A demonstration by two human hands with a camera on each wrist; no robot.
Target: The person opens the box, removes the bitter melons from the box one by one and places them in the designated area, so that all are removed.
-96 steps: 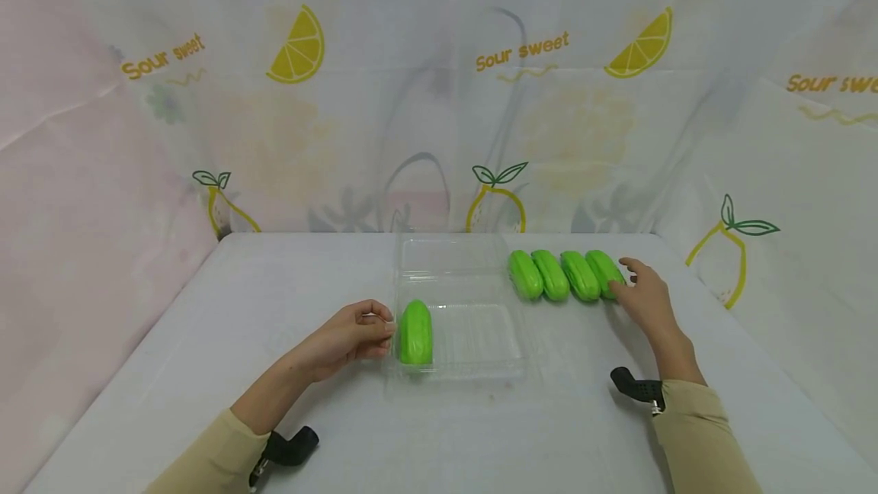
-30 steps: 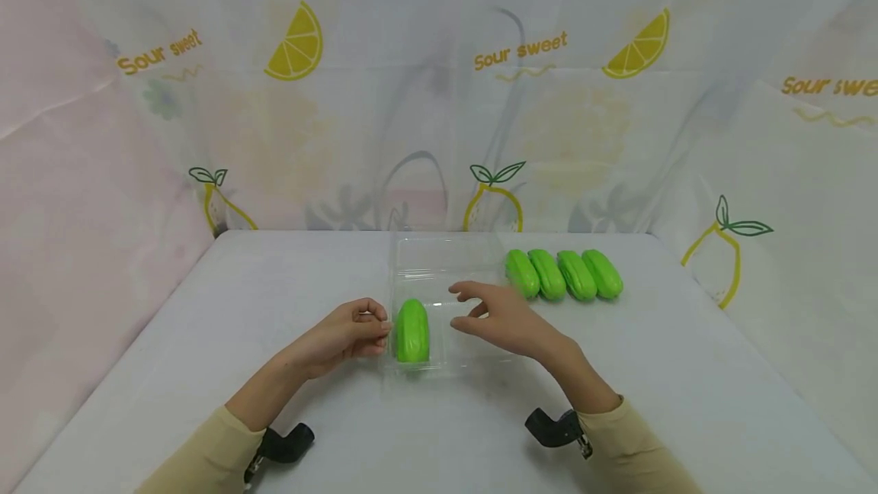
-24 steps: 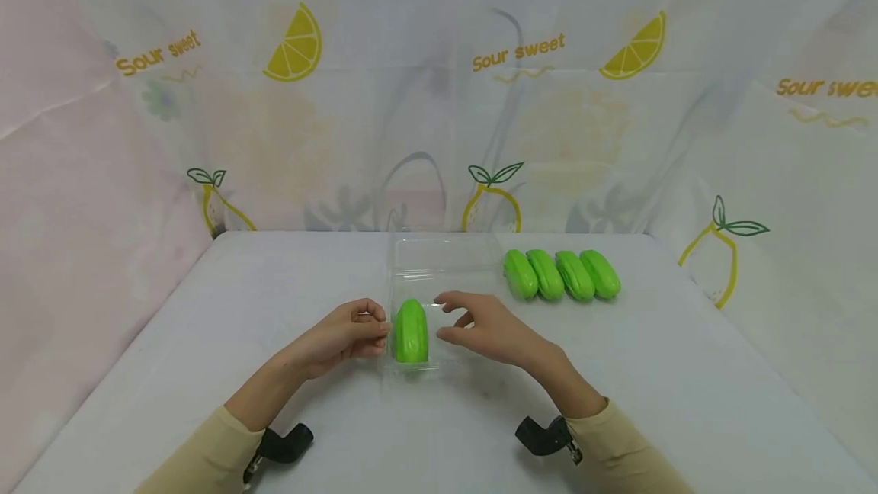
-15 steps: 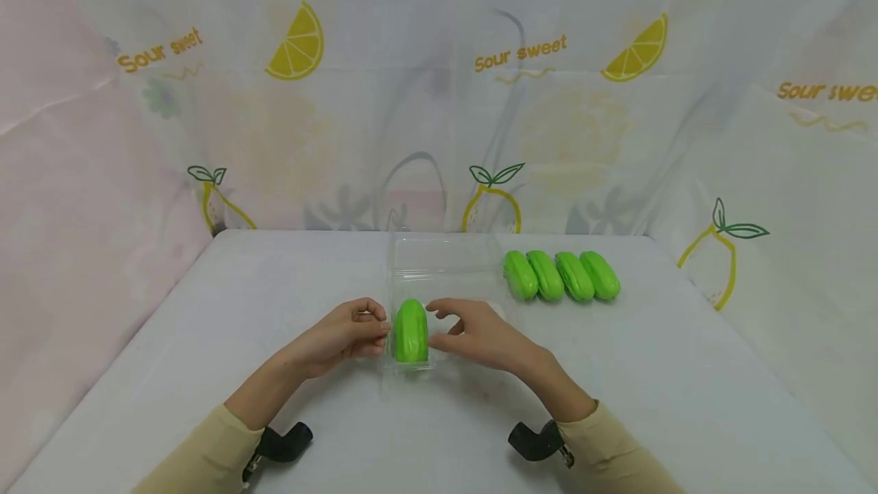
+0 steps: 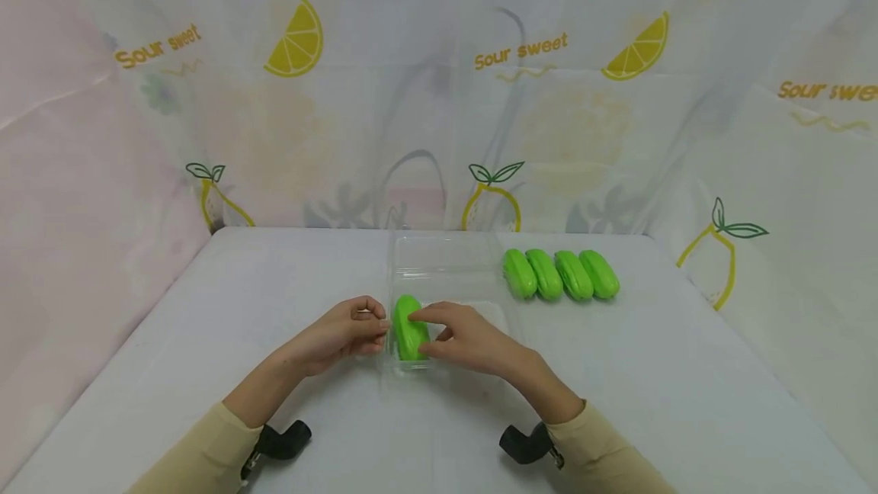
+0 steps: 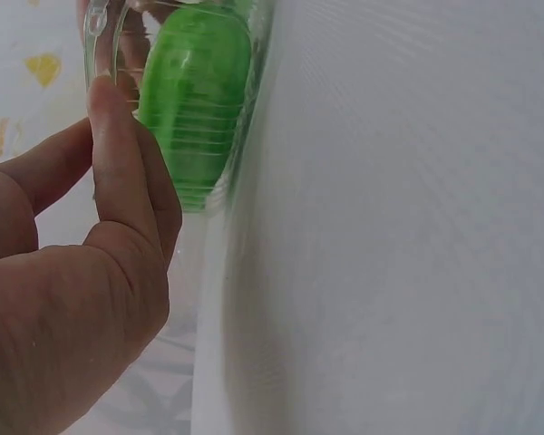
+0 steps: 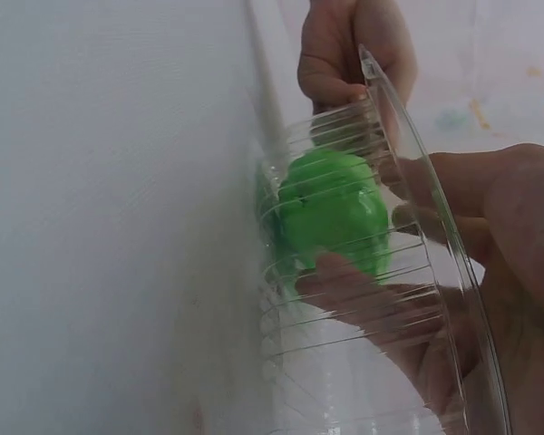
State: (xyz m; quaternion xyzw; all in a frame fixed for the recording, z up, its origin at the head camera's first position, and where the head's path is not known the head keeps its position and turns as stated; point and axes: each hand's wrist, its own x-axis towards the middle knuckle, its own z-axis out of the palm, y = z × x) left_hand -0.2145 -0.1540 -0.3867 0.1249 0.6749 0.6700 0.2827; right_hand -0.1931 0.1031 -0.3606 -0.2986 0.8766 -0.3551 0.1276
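A clear plastic clamshell box (image 5: 480, 357) stands mid-table, its lid (image 5: 446, 252) laid open toward the back. In its left end lies one glossy green, ridged, cucumber-shaped piece (image 5: 408, 341), slightly slanted. My left hand (image 5: 346, 338) pinches the box's left rim between thumb and fingers, also seen in the left wrist view. From the right, my right hand (image 5: 469, 338) reaches into the box. Its index fingertip lies on the green piece's upper side and its thumb tip is at the lower right edge. The right wrist view shows the green piece (image 7: 331, 213) through the ribbed wall.
Several more green cucumber-shaped pieces (image 5: 549, 275) lie side by side in a row on the white table (image 5: 288, 265), right of the lid. Behind the table hangs a printed cloth (image 5: 583, 136), and cloth walls stand at both sides.
My right hand has come left from the row of green pieces, over the box, to the piece inside, which now slants slightly leftward at its far end. The left hand has stayed at the rim.
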